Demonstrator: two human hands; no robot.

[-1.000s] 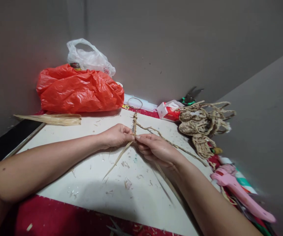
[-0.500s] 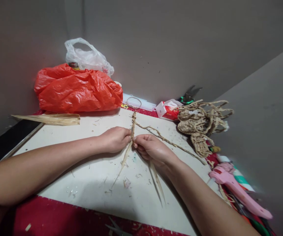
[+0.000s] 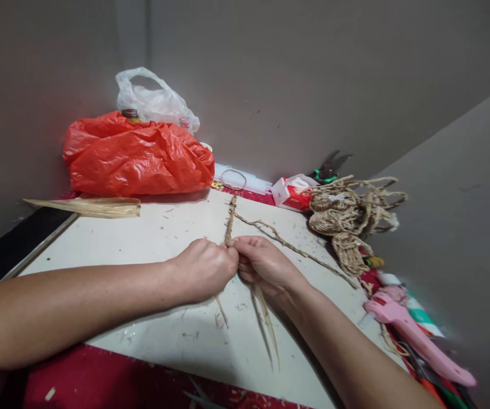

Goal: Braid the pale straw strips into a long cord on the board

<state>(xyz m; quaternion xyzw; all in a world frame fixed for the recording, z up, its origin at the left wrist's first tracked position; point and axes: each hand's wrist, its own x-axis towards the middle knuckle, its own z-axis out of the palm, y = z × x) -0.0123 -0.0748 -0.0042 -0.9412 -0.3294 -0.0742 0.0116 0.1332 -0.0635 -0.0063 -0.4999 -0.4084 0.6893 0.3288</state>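
Observation:
On the white board point(image 3: 176, 227), a braided cord of dry plant fibre point(image 3: 231, 218) runs toward the far side, its near end between my hands. My left hand point(image 3: 210, 267) is closed in a fist on the loose strands, and a thin strand tip point(image 3: 221, 311) pokes out below it. My right hand point(image 3: 262, 258) pinches the cord where it meets the left hand. Long flat fibre ends point(image 3: 267, 324) hang below the right palm. A thin twisted cord point(image 3: 291, 245) lies from the braid's far end toward the right.
A red plastic bag point(image 3: 138, 159) and a dry husk leaf point(image 3: 108, 207) are at the back left. Coiled braided rope point(image 3: 342, 210), a tissue pack point(image 3: 291, 193) and a pink glue gun point(image 3: 419, 329) line the right side. Scissors point(image 3: 202, 396) lie at the near edge.
My left hand has moved down and slightly right along the strands and closed into a fuller fist over them. More of its strand is hidden. My right hand stays near the same spot.

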